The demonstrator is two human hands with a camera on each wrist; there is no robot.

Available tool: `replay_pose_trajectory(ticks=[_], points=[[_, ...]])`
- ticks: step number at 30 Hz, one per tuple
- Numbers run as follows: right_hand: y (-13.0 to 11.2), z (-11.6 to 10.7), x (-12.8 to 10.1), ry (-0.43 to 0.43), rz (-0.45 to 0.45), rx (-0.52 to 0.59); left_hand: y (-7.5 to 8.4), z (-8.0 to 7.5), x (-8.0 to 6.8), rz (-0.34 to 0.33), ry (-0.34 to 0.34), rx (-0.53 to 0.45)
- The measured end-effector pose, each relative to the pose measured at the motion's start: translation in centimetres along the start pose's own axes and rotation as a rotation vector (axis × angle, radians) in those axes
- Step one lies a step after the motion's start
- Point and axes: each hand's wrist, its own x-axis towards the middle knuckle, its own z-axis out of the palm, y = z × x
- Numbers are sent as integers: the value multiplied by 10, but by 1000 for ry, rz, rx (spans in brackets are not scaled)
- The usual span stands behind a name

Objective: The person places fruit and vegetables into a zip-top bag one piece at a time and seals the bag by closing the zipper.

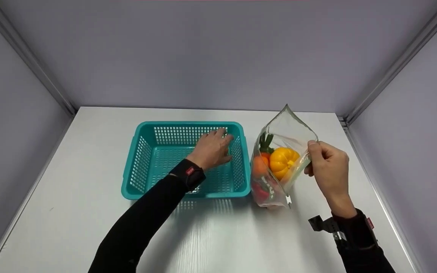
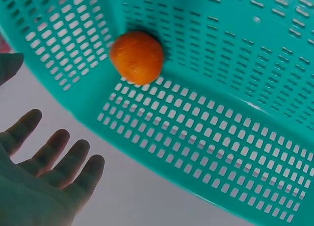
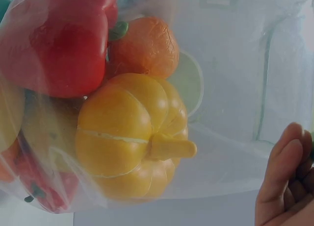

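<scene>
White tabletop [image 1: 89, 212] under pale grey walls, and both hands are at work on it. Over on the left sits a teal slotted basket [image 1: 142, 151], and the left hand [image 1: 212, 149] hangs inside it, fingers straight and spread, gripping nothing. From the left wrist view, an orange [image 2: 137, 57] lies on the basket floor, tucked into a corner against the wall, apart from those open fingers [image 2: 64, 155]. Just beside the basket's right wall stands a clear zip bag [image 1: 279, 163], mouth up and gaping. The right hand [image 1: 328, 167] pinches the bag's near rim between thumb and curled fingers, holding it upright. Inside the bag, a yellow pumpkin [image 3: 130, 140] sits up front, with a red pepper [image 3: 64, 39] and another orange fruit [image 3: 144, 47] pressed close against it, plus something green poking up at the top in the head view.
</scene>
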Motion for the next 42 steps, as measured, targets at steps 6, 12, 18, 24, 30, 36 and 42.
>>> replay_pose_trajectory(ticks=[6,12,18,24,30,36,42], points=[[0,1,-1,-1,-5,-1,-5,14,10,-54,-66,38],[0,0,-3,-1,-11,5,-8,30,13,-82,-111,72],[0,2,-3,-3,-12,13,-8,37,12,-76,-199,76],[1,2,-2,-6,-18,17,-10,43,15,-87,-225,12],[1,2,-2,-15,-33,27,-12,50,14,-83,-217,-51],[0,2,-2,-9,-22,46,-12,51,12,-94,-207,-107],[0,3,-3,-15,-15,34,-13,48,8,-92,-229,-82]])
